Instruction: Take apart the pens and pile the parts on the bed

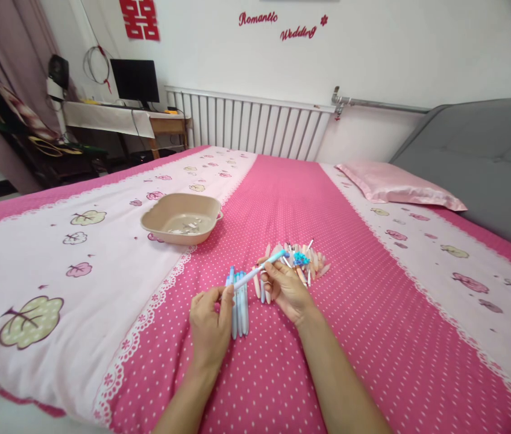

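Observation:
Between my two hands a pale blue pen (254, 272) with a brighter blue tip is held at a slant. My left hand (211, 316) pinches its lower end, and my right hand (286, 289) grips it near the blue upper end. Just beside my left fingers lies a row of light blue pens (241, 313), side by side on the bedspread. A few pink and blue pens (256, 283) lie by my right fingertips, partly hidden. Behind my right hand spreads a pile of pink and peach pens (319, 261), with a bright blue clump (301, 258) on it.
A beige plastic basin (156, 227) with small pale bits inside stands on the bed at left. The pink dotted bedspread (278, 187) lies under everything. A pink pillow (400, 185) rests by the grey headboard (476, 157). Beyond the bed are a desk (169, 125) and a radiator (250, 123).

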`<state>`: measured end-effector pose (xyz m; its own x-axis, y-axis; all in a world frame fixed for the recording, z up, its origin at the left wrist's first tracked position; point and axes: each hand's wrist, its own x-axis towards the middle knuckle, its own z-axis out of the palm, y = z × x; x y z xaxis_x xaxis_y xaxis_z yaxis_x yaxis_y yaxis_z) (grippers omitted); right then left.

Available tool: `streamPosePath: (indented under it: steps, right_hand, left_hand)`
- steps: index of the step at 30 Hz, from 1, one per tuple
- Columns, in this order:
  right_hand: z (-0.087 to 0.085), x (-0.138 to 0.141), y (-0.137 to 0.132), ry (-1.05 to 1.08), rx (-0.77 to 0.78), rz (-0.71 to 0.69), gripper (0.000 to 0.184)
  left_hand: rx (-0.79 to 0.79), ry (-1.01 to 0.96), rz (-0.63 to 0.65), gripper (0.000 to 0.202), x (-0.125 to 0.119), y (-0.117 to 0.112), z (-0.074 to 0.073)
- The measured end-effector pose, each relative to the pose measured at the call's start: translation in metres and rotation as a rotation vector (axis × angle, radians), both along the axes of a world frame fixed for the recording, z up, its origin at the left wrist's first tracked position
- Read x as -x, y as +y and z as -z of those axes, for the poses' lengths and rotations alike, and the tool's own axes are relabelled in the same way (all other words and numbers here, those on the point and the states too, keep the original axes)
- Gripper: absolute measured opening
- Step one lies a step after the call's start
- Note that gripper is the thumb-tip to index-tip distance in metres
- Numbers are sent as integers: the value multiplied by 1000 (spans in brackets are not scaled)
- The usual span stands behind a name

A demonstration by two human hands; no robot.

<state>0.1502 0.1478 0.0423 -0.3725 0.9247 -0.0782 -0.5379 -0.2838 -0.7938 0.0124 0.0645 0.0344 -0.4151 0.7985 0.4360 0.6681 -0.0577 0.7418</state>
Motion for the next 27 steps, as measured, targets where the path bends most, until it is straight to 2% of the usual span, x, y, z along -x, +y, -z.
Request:
streamPosePath:
  steps: [5, 9, 12, 15, 19, 22, 25, 27]
  right_hand:
    - [-1, -8, 6, 143, 64, 98, 21]
    - [-3, -6, 3, 145, 122, 19, 22]
    - [-6, -7, 2, 129, 111, 36, 20]
    - [-7, -17, 8, 173, 92, 161, 16]
    - [-6, -38, 21, 197, 44, 452, 17]
    - [-1, -43, 26, 19, 37, 549, 23]
    - [5, -42, 26, -396, 22, 559, 29]
    - [7, -42, 25, -731, -103, 661, 33]
  left_hand:
    - [38, -62, -1, 41, 0, 0, -2]
    - [34, -1, 16, 42, -1, 0, -2]
    - [38, 11, 21, 42, -1, 0, -2]
    - [47, -3, 8, 42, 1, 1, 0]
    - [57, -43, -29, 42, 2, 2, 2]
    - [67, -53, -58, 39, 1, 2, 2]
    - [65, -47, -82, 37, 1, 2, 3]
    - [60, -44, -99, 37, 1, 1, 3]
